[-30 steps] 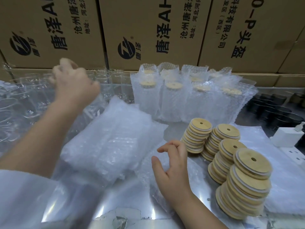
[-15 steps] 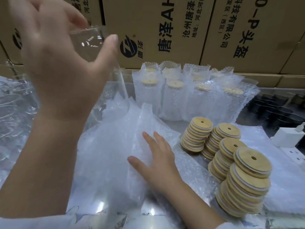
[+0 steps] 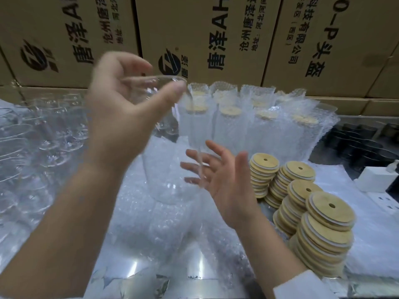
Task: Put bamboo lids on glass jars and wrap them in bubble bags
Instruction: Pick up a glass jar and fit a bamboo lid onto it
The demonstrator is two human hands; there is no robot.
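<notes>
The left hand (image 3: 121,117) curls its thumb and fingers round the rim of a clear glass jar (image 3: 164,173), holding it tilted above the pile of bubble bags (image 3: 151,229). The right hand (image 3: 222,184) is spread flat at the jar's lower side; contact is unclear. Stacks of bamboo lids (image 3: 319,223) stand to the right, wrapped jars (image 3: 237,130) behind, and bare jars (image 3: 32,143) to the left.

Lid stacks (image 3: 311,214) stand right of the bubble bags (image 3: 155,225), wrapped jars (image 3: 248,130) behind both.
</notes>
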